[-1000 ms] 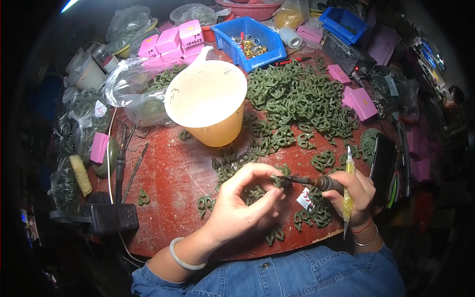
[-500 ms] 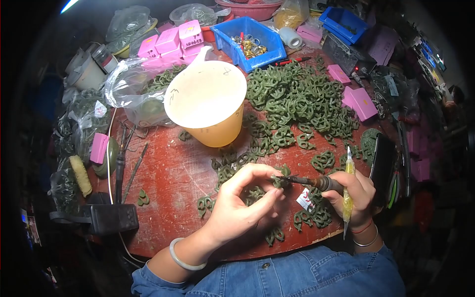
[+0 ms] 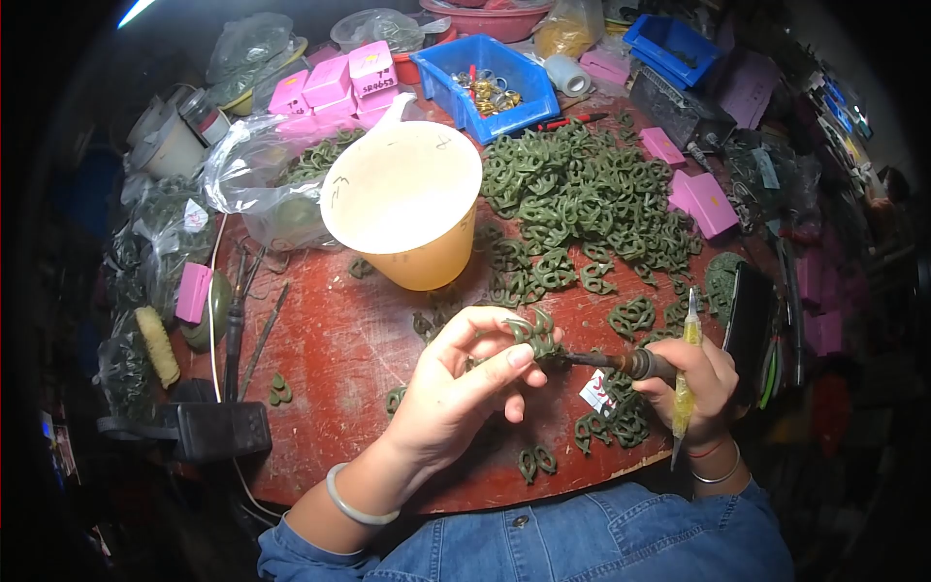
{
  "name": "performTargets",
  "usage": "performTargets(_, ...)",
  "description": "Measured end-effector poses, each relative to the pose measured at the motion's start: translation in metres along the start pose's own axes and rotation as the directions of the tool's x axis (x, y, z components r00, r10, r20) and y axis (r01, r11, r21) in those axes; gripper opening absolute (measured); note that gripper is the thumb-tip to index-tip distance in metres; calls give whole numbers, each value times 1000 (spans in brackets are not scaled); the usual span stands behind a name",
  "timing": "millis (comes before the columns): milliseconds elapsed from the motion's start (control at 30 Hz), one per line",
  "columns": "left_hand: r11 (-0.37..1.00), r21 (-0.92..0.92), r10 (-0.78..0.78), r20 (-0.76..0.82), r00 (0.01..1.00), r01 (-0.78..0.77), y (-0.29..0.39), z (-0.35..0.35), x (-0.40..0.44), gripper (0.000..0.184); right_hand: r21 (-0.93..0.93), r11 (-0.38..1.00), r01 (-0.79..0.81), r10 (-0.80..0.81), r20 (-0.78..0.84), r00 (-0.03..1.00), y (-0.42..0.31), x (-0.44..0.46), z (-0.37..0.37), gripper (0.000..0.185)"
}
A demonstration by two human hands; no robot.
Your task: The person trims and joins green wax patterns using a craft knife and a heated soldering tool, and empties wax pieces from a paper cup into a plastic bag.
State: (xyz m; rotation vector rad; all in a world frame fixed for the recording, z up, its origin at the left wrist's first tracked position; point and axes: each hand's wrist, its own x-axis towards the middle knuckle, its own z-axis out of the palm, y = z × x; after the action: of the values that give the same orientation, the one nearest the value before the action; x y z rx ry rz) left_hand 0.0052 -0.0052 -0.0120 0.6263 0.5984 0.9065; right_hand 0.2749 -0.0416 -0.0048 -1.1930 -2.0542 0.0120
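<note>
My left hand [image 3: 451, 388] pinches a green looped wax piece [image 3: 535, 333] between thumb and fingers. My right hand [image 3: 700, 385] holds a dark pen-like iron [image 3: 635, 364], whose thin tip points left and reaches the lower right side of the piece. A yellow-handled pointed tool [image 3: 686, 393] is also in my right hand, standing nearly upright between the fingers. A small white label [image 3: 596, 390] with red writing lies just below the iron, beside more green pieces [image 3: 621, 425].
A yellow cup [image 3: 412, 223] stands beyond my left hand. Behind it are a blue bin [image 3: 485, 87] of rings and pink boxes [image 3: 373, 73]. A large green heap [image 3: 592, 189] lies centre right; a black box [image 3: 228, 427] sits left.
My left hand has turned and shifted slightly left, raising the green piece so more of its loops show. The iron's tip is now lower, while my right hand has barely moved.
</note>
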Motion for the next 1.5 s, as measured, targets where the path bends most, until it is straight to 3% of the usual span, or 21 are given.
performTargets(467, 999, -37, -6, 13, 1000, 6, -1, -1, 0, 23, -23, 1000, 14, -14, 4, 1000, 1, 2, 2, 34)
performTargets(733, 999, -40, -7, 4, 1000, 7, 1, 1, -1, 24, 54, 998, -30, 29, 23, 999, 0, 4, 2, 34)
performTargets(833, 1000, 28, -4, -26, 1000, 5, 0, 5, -1, 25, 72, 996, -47, 48, -15, 999, -1, 3, -3, 34)
performTargets(900, 968, 248, 54, -48, 997, -41, -3, 6, -3, 27, 67, 997, -43, 44, -18, 999, -1, 3, -2, 34)
performTargets(1033, 908, 411, 97, -30, 995, -77, -3, 9, -5, 28, 34, 999, -16, 16, 1, 1000, -1, 1, -1, 34)
performTargets(1333, 838, 493, 241, 50, 969, -234, -10, 6, -3, 27, 13, 1000, -14, 14, 7, 1000, 1, 0, 1, 34)
performTargets(1500, 830, 500, 251, 63, 966, -248, -11, 4, -3, 26, 17, 999, -40, 40, 28, 999, -1, 0, 1, 36)
